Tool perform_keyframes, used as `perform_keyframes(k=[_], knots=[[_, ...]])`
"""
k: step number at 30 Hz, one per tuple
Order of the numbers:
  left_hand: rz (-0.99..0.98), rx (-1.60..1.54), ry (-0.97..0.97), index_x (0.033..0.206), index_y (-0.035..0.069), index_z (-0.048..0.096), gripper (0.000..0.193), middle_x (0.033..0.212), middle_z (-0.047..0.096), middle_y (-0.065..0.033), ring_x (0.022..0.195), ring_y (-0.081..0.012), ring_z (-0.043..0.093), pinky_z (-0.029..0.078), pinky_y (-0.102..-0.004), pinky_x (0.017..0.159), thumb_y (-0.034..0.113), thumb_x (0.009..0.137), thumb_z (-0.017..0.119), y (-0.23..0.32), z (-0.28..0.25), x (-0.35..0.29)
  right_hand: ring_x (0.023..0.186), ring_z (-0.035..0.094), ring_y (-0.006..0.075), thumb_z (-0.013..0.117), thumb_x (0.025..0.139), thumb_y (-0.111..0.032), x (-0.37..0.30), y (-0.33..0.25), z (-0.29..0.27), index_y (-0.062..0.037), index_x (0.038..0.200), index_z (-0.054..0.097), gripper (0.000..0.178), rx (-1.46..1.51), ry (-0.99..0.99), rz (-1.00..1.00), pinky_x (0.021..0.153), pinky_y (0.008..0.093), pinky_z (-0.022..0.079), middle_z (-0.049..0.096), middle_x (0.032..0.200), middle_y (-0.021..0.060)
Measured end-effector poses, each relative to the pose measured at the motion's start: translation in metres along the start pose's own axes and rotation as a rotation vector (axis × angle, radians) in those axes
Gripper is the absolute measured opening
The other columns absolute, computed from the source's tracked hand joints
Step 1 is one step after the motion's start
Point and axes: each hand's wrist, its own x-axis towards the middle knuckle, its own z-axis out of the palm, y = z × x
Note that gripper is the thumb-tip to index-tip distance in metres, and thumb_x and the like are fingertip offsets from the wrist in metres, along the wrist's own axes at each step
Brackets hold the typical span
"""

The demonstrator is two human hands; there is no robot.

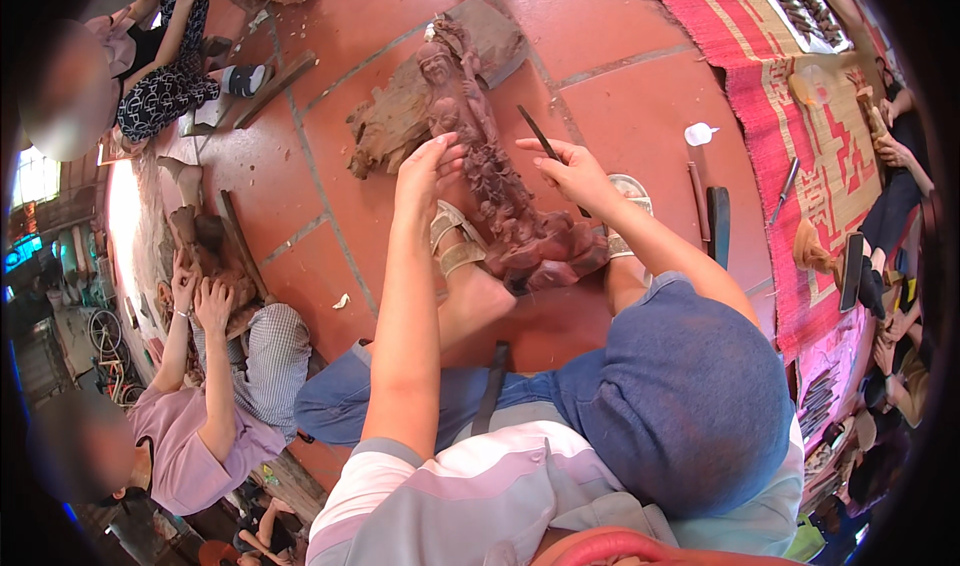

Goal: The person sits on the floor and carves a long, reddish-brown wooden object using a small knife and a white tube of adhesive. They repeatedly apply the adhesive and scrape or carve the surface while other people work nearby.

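Note:
A reddish-brown carved wooden statue (490,166) of a bearded figure lies between my feet. Its head end rests on a rough wood block (395,106), and its wide, rock-like base is toward me. Beside the statue's left edge is my left hand (430,171), fingers loosely bent and apart with nothing visible in them; whether the fingertips touch the wood I cannot tell. To the right of the carving, my right hand (575,174) is closed round a slim dark file-like tool (537,132), whose one end points up and left.
Red floor tiles (640,116) surround the statue. A small white bottle (701,134), a dark flat bar (718,226) and a thin stick (698,201) lie at right, near a red patterned mat (745,56). Co-workers sit at left, one handling a wood piece (230,276); others sit far right.

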Motion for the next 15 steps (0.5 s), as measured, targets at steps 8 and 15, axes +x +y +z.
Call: perform_keyframes(k=[8, 15], knots=[[0.115, 0.208, 0.131, 0.096, 0.005, 0.063, 0.033, 0.08, 0.063, -0.0021, 0.064, -0.007, 0.055, 0.047, -0.0226, 0.061, 0.032, 0.077, 0.067, 0.002, 0.008, -0.001, 0.055, 0.037, 0.0007, 0.049, 0.084, -0.011, -0.003, 0.003, 0.004, -0.0108, 0.116, 0.055, 0.033, 0.027, -0.029, -0.012, 0.048, 0.0167, 0.03, 0.042, 0.061, -0.0084], [0.252, 0.767, 0.321, 0.079, 0.003, 0.067, 0.037, 0.065, 0.059, -0.0003, 0.058, -0.0082, 0.051, 0.041, -0.0228, 0.056, 0.037, 0.067, 0.073, 0.006, 0.035, -0.008, 0.053, 0.038, 0.0012, 0.049, 0.084, -0.012, -0.006, 0.008, 0.001, -0.01, 0.114, 0.056, 0.031, 0.063, -0.017, 0.049, 0.048, 0.0172, 0.032, 0.043, 0.06, -0.0073]])
